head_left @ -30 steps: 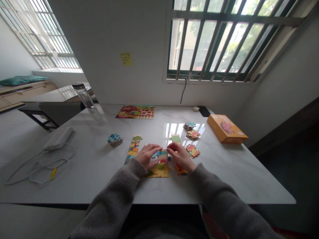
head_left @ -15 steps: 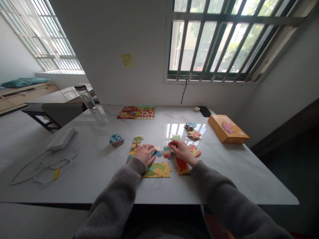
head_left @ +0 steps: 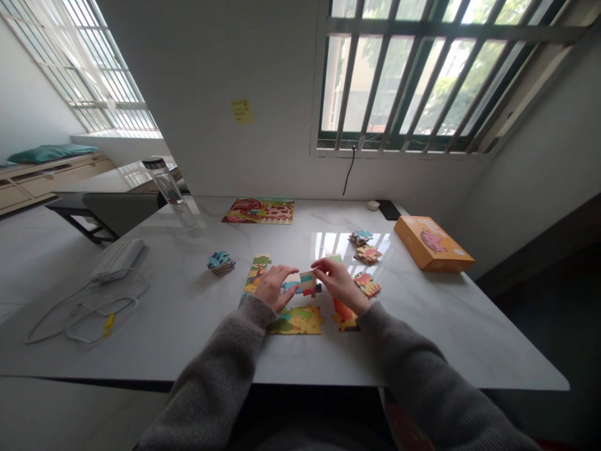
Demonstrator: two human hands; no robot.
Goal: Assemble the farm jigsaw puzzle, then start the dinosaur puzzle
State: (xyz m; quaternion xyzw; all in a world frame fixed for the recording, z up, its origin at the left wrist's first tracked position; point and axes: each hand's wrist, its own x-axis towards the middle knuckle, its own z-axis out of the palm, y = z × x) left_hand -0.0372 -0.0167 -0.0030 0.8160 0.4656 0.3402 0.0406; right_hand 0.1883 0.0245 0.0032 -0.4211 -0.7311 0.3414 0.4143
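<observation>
My left hand (head_left: 275, 287) curves its thumb and forefinger round a blue-and-white puzzle piece (head_left: 292, 279). Close by on the right, the fingertips of my right hand (head_left: 339, 282) pinch the top edge of a puzzle piece with red and teal parts (head_left: 308, 283). The two pieces sit edge to edge; whether they interlock I cannot tell. Below them lies a joined yellow-green puzzle section (head_left: 298, 319). A strip with a tree (head_left: 257, 272) runs along the left, partly under my left hand. An orange-red section (head_left: 345, 315) lies beneath my right wrist.
Stacks of pieces stand at left (head_left: 220, 262) and right (head_left: 367, 254), with loose pieces (head_left: 367, 285) near my right wrist. Farther back are a picture sheet (head_left: 258, 212), a bottle (head_left: 164, 181), a phone (head_left: 388, 210) and an orange box (head_left: 432, 244). A white device with cable (head_left: 117, 260) lies left.
My left hand has lifted its fingers from lying flat and closed them round the blue-and-white piece. My right fingertips have shifted slightly left along the red-and-teal piece.
</observation>
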